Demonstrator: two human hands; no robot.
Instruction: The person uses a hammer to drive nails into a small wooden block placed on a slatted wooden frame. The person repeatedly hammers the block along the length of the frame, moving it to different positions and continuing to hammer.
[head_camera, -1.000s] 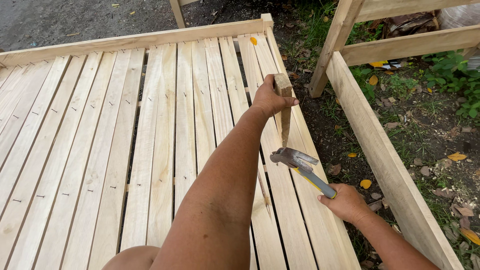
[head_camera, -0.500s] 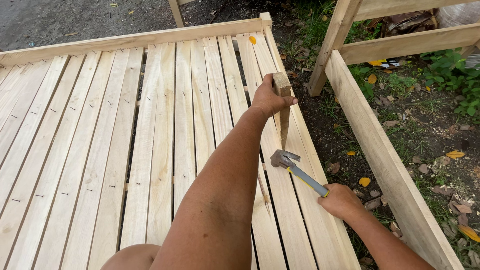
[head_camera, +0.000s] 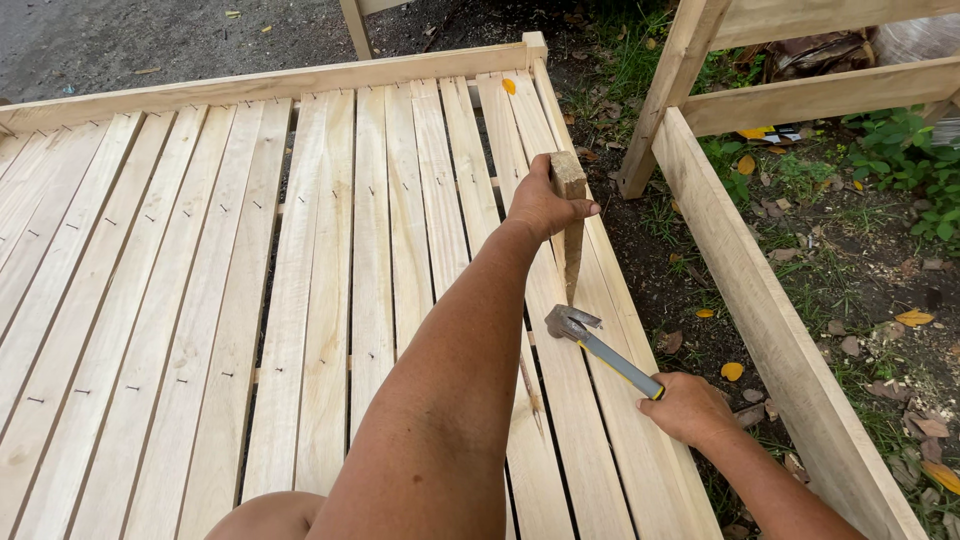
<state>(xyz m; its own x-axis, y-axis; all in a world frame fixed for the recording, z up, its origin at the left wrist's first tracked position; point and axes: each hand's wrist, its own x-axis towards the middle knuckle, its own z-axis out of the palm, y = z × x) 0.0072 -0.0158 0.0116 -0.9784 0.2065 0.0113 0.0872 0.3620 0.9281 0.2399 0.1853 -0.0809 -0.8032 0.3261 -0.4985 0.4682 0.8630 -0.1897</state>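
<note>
Two bare hands: the left hand (head_camera: 540, 205) and the right hand (head_camera: 690, 408). One tapered pale wooden wedge (head_camera: 570, 225). One claw hammer with a grey and yellow handle (head_camera: 603, 349). One slatted pale wooden platform (head_camera: 300, 300), with about fourteen slats in view. One pale timber frame (head_camera: 760, 290) beside it. Several yellow fallen leaves (head_camera: 733, 371) lie on the ground.

Soft, even daylight lay over everything, bright without glare. Shadows stayed faint: only a thin, dull one under the left forearm (head_camera: 450, 400) on the pale slats (head_camera: 300, 300). The picture was sharp nearly throughout, with slight wide-angle bending at the far edges and the right-hand frame (head_camera: 760, 300).
</note>
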